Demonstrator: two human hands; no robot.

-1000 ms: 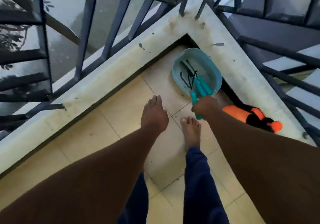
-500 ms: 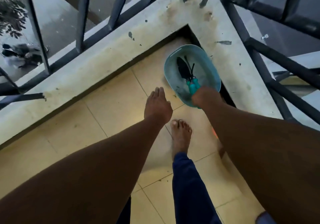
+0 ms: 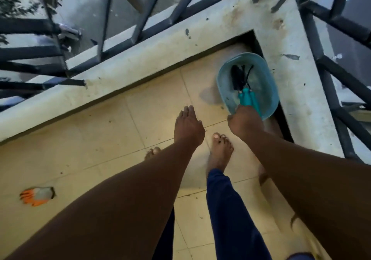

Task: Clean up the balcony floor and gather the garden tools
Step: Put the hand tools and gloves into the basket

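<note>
A light blue plastic basin (image 3: 270,83) sits on the tiled floor in the corner of the balcony. Inside it lie garden tools (image 3: 244,83) with black metal heads and teal handles. My right hand (image 3: 246,122) is at the basin's near rim, fingers curled round the ends of the teal handles. My left hand (image 3: 187,128) hovers over the tiles to the left of the basin, fingers straight and holding nothing. An orange and white work glove (image 3: 37,195) lies flat on the floor far left.
A stained concrete ledge (image 3: 140,59) with a dark metal railing (image 3: 325,63) borders the floor on two sides. My bare foot (image 3: 219,153) stands on the beige tiles (image 3: 112,139) just below the hands. Small dirt specks dot the tiles.
My right hand has lowered the teal-handled tool into the basin. The view has swung left: the orange and black object by the ledge is out of sight and the glove has appeared.
</note>
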